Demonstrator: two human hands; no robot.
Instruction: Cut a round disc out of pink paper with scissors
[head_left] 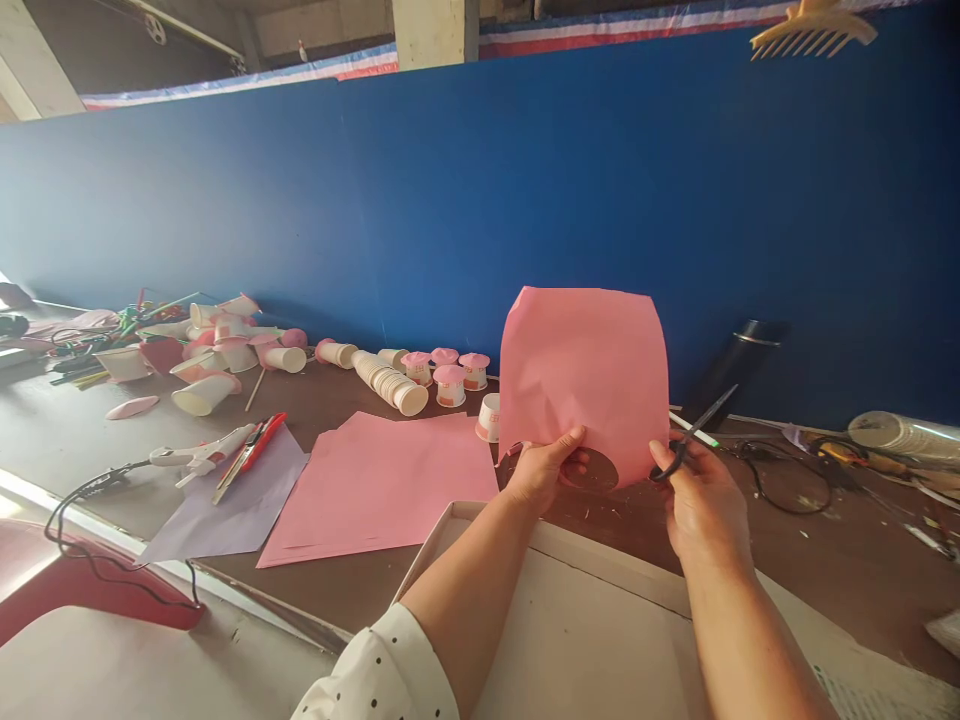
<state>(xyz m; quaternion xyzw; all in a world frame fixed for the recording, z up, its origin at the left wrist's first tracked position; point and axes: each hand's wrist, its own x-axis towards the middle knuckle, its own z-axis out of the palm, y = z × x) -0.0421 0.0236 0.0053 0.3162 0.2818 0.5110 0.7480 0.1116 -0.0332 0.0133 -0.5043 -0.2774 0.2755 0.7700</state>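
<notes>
Clock positions are read from the centre of the raised pink sheet (pixel 589 365). Nearest, at 6 o'clock, lies an open pale box (pixel 600 630); at 5 o'clock a pale printed surface (pixel 862 690) bears greenish print too small to read. The left hand (pixel 541 470), at 7 o'clock, pinches the sheet beside a curved cut-out in its lower edge. The right hand (pixel 705 500), at 4 o'clock, holds the scissors (pixel 717 410), blades pointing up and away from the paper; whether its thumb also grips the sheet's corner cannot be told. For a clean curve, the paper is best kept taut near the cut and turned into the blades, the left thumb clear of their path. At 8 o'clock on the bench (pixel 795 570) lies more pink paper (pixel 382 490); at 9 o'clock, pink-capped cups (pixel 451 385) carry reddish marks, illegible here. Farthest, at 12 o'clock, the blue panel (pixel 600 170) shows no lettering
</notes>
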